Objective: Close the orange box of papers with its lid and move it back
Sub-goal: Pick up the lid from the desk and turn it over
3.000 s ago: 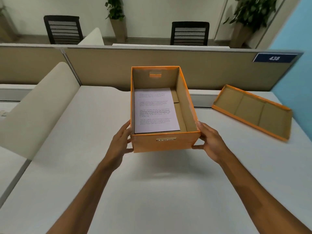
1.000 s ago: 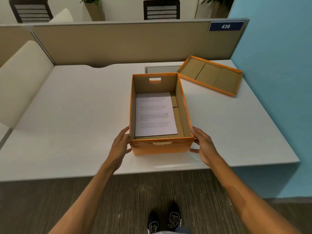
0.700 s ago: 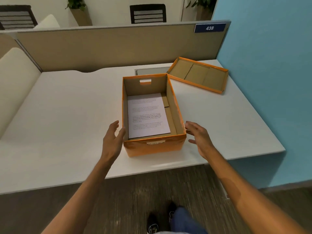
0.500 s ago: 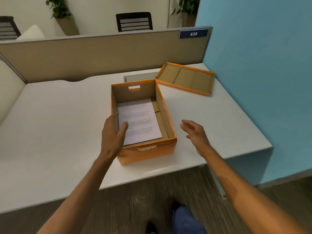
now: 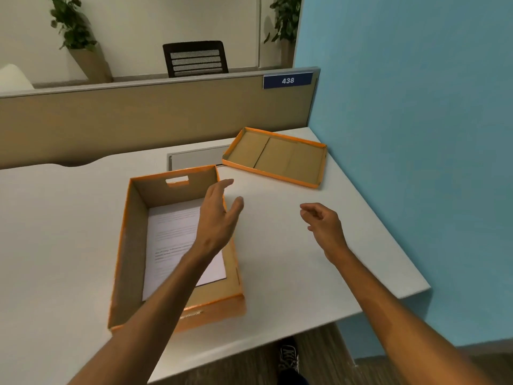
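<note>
A white desk (image 5: 291,259) is sitting against a blue wall (image 5: 416,134). Both the left hand (image 5: 218,218) and right hand (image 5: 323,225) are hovering open and empty, with the lid (image 5: 276,157) lying beyond them and the orange box (image 5: 130,245) standing at near left.

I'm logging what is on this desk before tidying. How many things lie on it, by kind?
Orange box, open: 1
Orange lid, lying inside-up, apart from the box: 1
Printed paper inside the box, top sheet visible; cannot tell how many beneath: 1
Total: 3

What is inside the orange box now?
Inside the orange box lies white printed paper on a brown cardboard bottom. The left hand and forearm cover part of the paper. Anything beneath the top sheet cannot be seen.
</note>
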`<move>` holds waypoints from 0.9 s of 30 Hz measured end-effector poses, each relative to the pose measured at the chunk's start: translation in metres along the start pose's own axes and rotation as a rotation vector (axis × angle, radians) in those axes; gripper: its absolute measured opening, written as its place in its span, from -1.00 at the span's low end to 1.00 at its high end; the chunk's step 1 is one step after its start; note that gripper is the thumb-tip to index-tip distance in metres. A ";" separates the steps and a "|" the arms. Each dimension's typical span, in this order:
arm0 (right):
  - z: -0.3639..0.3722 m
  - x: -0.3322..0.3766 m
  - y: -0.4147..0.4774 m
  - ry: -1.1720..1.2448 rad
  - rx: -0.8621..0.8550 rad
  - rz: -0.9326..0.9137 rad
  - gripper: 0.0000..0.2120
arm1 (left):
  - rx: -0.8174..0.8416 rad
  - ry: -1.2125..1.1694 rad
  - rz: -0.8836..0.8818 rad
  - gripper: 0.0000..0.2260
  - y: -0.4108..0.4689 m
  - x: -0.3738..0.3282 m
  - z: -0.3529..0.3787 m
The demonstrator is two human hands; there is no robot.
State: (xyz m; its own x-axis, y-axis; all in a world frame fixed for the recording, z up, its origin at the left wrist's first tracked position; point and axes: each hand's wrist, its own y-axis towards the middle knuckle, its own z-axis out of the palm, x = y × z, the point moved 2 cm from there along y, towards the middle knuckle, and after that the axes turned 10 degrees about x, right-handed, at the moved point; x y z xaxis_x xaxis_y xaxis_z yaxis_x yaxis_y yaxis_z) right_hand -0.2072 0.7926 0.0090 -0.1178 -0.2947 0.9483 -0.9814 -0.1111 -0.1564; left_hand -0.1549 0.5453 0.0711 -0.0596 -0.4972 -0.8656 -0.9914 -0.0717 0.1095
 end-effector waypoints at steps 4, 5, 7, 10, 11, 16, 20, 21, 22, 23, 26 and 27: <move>-0.032 -0.012 0.056 0.020 -0.003 0.051 -0.81 | 0.010 -0.251 -0.162 -0.55 0.059 -0.005 0.042; -0.039 -0.015 0.068 0.028 -0.002 0.073 -0.81 | 0.008 -0.323 -0.208 -0.57 0.073 -0.004 0.052; -0.050 -0.022 0.091 0.065 0.002 0.115 -0.82 | -0.003 -0.449 -0.292 -0.62 0.099 0.002 0.070; -0.062 -0.035 0.127 0.126 -0.014 0.197 -0.84 | -0.030 -0.601 -0.422 -0.62 0.135 0.018 0.097; -0.064 -0.039 0.137 0.150 -0.025 0.236 -0.84 | -0.041 -0.637 -0.467 -0.60 0.145 0.025 0.104; -0.064 -0.058 0.188 0.307 -0.133 0.405 -0.75 | -0.087 -0.818 -0.686 -0.53 0.195 0.067 0.131; -0.059 -0.070 0.219 0.566 -0.237 0.536 -0.76 | -0.087 -0.897 -0.791 -0.43 0.231 0.093 0.142; -0.057 -0.070 0.224 0.653 -0.254 0.572 -0.83 | -0.082 -0.914 -0.811 -0.44 0.240 0.099 0.144; -0.056 -0.070 0.228 0.736 -0.270 0.602 -0.90 | -0.075 -0.931 -0.826 -0.46 0.248 0.104 0.147; -0.054 -0.070 0.232 0.798 -0.280 0.623 -0.92 | -0.070 -0.947 -0.842 -0.48 0.256 0.109 0.149; -0.051 -0.070 0.244 0.890 -0.290 0.658 -0.93 | -0.072 -0.966 -0.903 -0.58 0.275 0.121 0.156; -0.051 -0.071 0.248 0.912 -0.302 0.676 -0.93 | -0.078 -0.975 -0.919 -0.63 0.279 0.126 0.158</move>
State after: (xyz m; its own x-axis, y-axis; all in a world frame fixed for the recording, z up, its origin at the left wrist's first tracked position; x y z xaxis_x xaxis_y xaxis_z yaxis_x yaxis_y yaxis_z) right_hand -0.4503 0.8342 -0.0830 -0.5735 0.5951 0.5630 -0.6592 0.0728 -0.7485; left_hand -0.4577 0.5997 -0.0845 0.5292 0.5698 -0.6287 -0.7091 -0.1099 -0.6965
